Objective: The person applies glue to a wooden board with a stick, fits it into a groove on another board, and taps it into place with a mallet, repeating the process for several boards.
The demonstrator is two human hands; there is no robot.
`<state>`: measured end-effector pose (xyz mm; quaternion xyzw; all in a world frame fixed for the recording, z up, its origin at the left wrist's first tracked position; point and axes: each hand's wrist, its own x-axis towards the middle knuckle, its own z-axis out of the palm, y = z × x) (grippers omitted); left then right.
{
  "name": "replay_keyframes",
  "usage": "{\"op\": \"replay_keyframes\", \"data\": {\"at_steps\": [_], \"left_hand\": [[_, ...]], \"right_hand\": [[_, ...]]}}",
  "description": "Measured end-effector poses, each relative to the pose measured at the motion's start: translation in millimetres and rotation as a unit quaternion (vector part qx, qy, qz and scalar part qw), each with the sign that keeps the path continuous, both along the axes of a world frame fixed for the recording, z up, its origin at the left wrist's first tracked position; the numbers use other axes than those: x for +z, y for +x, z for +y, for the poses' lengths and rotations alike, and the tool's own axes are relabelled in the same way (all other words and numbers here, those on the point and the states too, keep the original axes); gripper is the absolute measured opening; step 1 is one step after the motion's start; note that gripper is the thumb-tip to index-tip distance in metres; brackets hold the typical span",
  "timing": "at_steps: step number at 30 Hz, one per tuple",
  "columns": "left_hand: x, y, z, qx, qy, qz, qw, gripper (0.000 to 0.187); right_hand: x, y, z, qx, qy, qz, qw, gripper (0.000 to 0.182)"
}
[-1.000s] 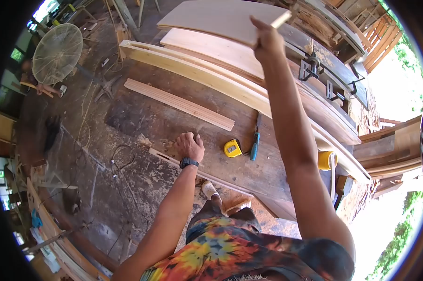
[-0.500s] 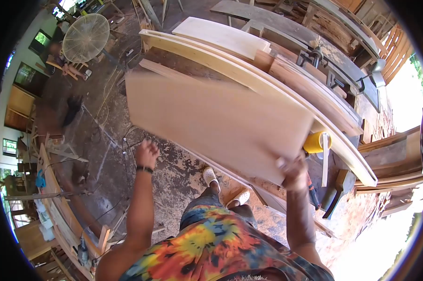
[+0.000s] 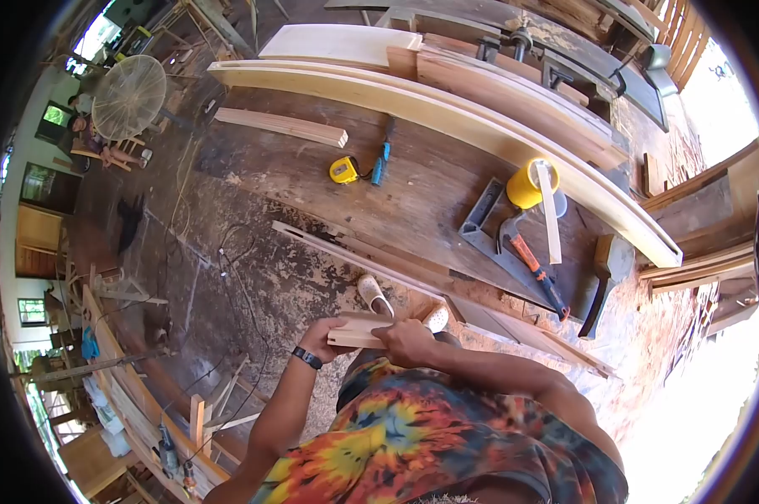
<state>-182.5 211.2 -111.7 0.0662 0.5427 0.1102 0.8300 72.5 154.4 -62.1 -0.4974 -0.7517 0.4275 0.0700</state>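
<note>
Between both hands, close to my body, is a pale wooden board [image 3: 356, 330], strongly foreshortened, so its full size cannot be told. My left hand [image 3: 319, 339] is closed on its left end. My right hand [image 3: 406, 343] grips the right side, fingers bent over the edge. Beyond them, a narrow grooved wooden rail [image 3: 358, 262] runs along the near edge of the workbench [image 3: 300, 176]. On the bench lie a yellow tape measure [image 3: 343, 170], a blue-handled tool [image 3: 379, 164] and a hammer [image 3: 531, 259] with an orange and dark handle.
A long pale beam [image 3: 447, 113] crosses the bench. A yellow container [image 3: 524, 186] with a flat stick stands near a dark metal tool [image 3: 483, 204]. Wooden strips [image 3: 280, 126] lie at the left. Another person [image 3: 102, 143] sits far left, near a large round fan [image 3: 130, 97].
The broad wooden panel over the bench has gone from there, uncovering the tools. My right hand has moved left and nearer my body; my left hand, free before, now grips the board too.
</note>
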Motion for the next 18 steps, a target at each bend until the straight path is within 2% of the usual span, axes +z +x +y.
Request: {"op": "replay_keyframes", "data": {"at_steps": [1, 3, 4, 5, 6, 7, 8, 9, 12, 14, 18], "left_hand": [[-2.7, 5.8, -3.2, -0.003, -0.003, 0.001, 1.0, 0.045], [-12.4, 16.5, -11.7, -0.005, -0.081, 0.031, 0.996, 0.041], [-35.8, 9.9, -14.3, -0.021, -0.084, 0.045, 0.995, 0.04], [-33.6, 15.5, -13.3, -0.034, -0.032, 0.03, 0.998, 0.04], [-35.6, 16.4, -10.7, -0.081, 0.006, 0.016, 0.997, 0.04], [-58.5, 7.2, -8.3, -0.105, -0.031, 0.015, 0.994, 0.04], [-60.2, 13.8, -8.3, -0.106, -0.049, 0.056, 0.992, 0.037], [-49.9, 25.9, -5.2, -0.134, -0.078, 0.069, 0.985, 0.034], [-51.0, 53.3, -3.8, -0.176, -0.044, 0.087, 0.979, 0.03], [-49.1, 69.5, -2.7, -0.154, -0.029, 0.088, 0.984, 0.027], [-62.2, 88.1, 11.7, -0.213, -0.005, 0.064, 0.975, 0.025]], "right_hand": [[2.2, 3.0, -4.8, 0.033, -0.013, -0.032, 0.999, 0.037], [1.0, 10.4, -10.9, 0.022, -0.011, -0.037, 0.999, 0.035], [0.7, 11.4, -17.1, 0.013, -0.011, -0.039, 0.999, 0.034], [-45.4, 3.3, -33.6, -0.023, 0.034, -0.035, 0.999, 0.031], [-54.9, 4.4, -40.4, -0.007, 0.076, -0.048, 0.996, 0.031], [-59.1, 3.7, -51.0, -0.036, 0.115, -0.064, 0.991, 0.033], [-50.4, 4.8, -48.4, -0.023, 0.022, -0.063, 0.997, 0.037], [-60.7, 3.0, -57.8, -0.074, 0.052, -0.049, 0.995, 0.038], [-50.1, 16.5, -61.8, -0.066, 0.024, -0.095, 0.993, 0.031], [-53.0, 20.7, -69.8, -0.166, 0.038, -0.116, 0.979, 0.027], [-48.5, 28.8, -78.9, -0.216, 0.059, -0.158, 0.962, 0.017]]}}
